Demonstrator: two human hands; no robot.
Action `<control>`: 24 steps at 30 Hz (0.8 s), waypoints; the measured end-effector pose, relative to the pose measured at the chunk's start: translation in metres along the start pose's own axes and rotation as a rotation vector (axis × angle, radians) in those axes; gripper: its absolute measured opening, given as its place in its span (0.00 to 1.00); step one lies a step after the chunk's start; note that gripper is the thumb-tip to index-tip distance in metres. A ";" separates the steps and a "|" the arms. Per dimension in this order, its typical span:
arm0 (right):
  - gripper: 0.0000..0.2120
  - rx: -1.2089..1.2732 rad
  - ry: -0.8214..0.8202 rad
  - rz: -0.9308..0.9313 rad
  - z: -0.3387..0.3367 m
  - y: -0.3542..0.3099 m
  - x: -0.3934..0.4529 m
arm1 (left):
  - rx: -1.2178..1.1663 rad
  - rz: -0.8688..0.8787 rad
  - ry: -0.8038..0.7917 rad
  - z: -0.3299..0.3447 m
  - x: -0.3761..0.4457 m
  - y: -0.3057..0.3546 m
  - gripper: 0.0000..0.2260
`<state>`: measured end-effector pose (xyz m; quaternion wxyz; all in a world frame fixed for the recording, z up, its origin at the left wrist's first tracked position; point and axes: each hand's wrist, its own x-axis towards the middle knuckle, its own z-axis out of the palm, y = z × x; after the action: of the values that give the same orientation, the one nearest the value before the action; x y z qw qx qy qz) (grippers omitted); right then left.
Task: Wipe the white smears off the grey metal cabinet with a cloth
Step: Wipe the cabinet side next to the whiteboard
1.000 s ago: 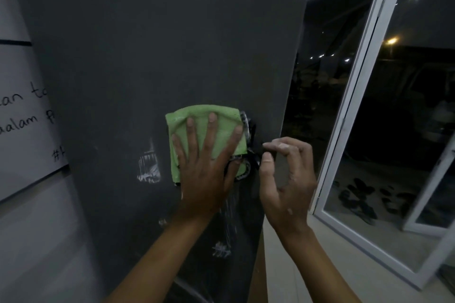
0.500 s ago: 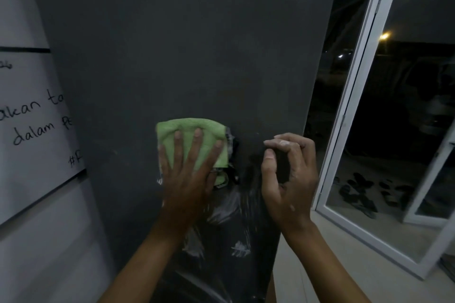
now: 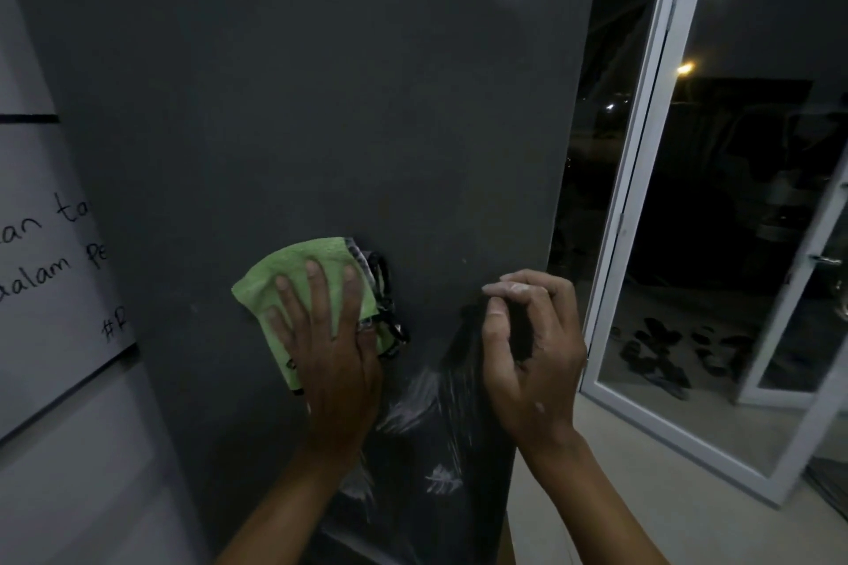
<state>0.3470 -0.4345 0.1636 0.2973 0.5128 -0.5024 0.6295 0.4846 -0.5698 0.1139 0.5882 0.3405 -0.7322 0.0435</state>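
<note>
1. Left hand [image 3: 335, 362] flat on the green cloth [image 3: 303, 284], fingers straight and spread, pressing it against the grey metal cabinet [image 3: 298, 106]. No curled grip here, just palm and fingers pushing.
2. Cloth folded into a rough square, tilted, sticking out above and to the left of the fingers. Dark-and-white patterned edge [image 3: 383, 298] peeking out along its right side, between cloth and bare panel.
3. Right hand [image 3: 527, 349] up beside the cabinet's right edge, fingers curled in, thumb tip near the forefinger. Grip narrow, and can't tell if anything is in it; too dark in the hollow of the hand. Fingertips look pale, maybe dusty.
4. White smears [image 3: 422, 399] sitting below and between the two hands, streaky, fanning down and left. A smaller feathery patch [image 3: 443, 479] lower down, another [image 3: 358, 484] near the left wrist. So the mess is just below the cloth, not under it.
5. Cabinet panel above the cloth looking plain dark grey, faint light glare near the top right.
6. Off to the left: whiteboard [image 3: 55, 266] with black handwriting, partly cut off by the cabinet.
7. Off to the right: white-framed glass door [image 3: 642, 179], dark outside with a few lights. Dark shapes [image 3: 656, 349] on the ground beyond the glass, possibly footwear, hard to say.
8. Pale floor [image 3: 642, 495] at lower right.
</note>
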 end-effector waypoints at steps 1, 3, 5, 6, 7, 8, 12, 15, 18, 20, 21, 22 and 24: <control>0.07 0.002 0.006 0.006 0.000 0.001 0.000 | 0.002 0.024 -0.003 0.001 -0.001 0.004 0.24; 0.07 0.012 0.014 0.012 0.001 0.001 0.000 | -0.004 0.095 -0.013 0.006 -0.001 0.015 0.22; 0.08 0.019 0.014 0.001 0.004 0.001 0.002 | 0.017 0.181 -0.044 0.012 -0.002 0.021 0.22; 0.08 0.017 0.014 -0.010 0.006 0.001 0.003 | 0.047 0.226 -0.058 0.014 -0.002 0.019 0.22; 0.08 0.014 0.013 -0.023 0.007 0.002 0.004 | 0.086 0.269 -0.066 0.016 -0.003 0.013 0.22; 0.08 0.010 0.011 -0.036 0.008 0.002 0.006 | 0.126 0.310 -0.072 0.015 -0.003 0.004 0.23; 0.08 0.004 0.003 -0.055 0.015 0.002 0.010 | 0.248 0.443 -0.101 0.002 0.000 -0.035 0.26; 0.08 0.023 0.002 -0.069 0.022 0.000 0.008 | 0.248 0.487 -0.120 -0.006 0.004 -0.051 0.25; 0.07 0.016 -0.024 -0.099 0.023 0.000 0.002 | 0.229 0.395 -0.084 -0.012 0.005 -0.066 0.25; 0.07 0.005 -0.037 -0.101 0.021 0.002 -0.001 | 0.196 0.283 -0.044 -0.011 0.004 -0.063 0.25; 0.07 0.003 -0.037 -0.091 0.019 0.003 -0.001 | 0.175 0.224 -0.023 -0.008 0.003 -0.057 0.24; 0.07 0.002 -0.035 -0.080 0.017 0.005 -0.002 | 0.149 0.168 -0.001 -0.004 0.002 -0.049 0.26; 0.08 -0.005 -0.019 -0.064 0.015 0.006 -0.001 | 0.103 0.096 0.033 0.003 0.002 -0.032 0.29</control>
<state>0.3467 -0.4504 0.1603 0.3138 0.5339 -0.4901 0.6135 0.4996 -0.5962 0.1037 0.5791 0.3340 -0.7348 0.1148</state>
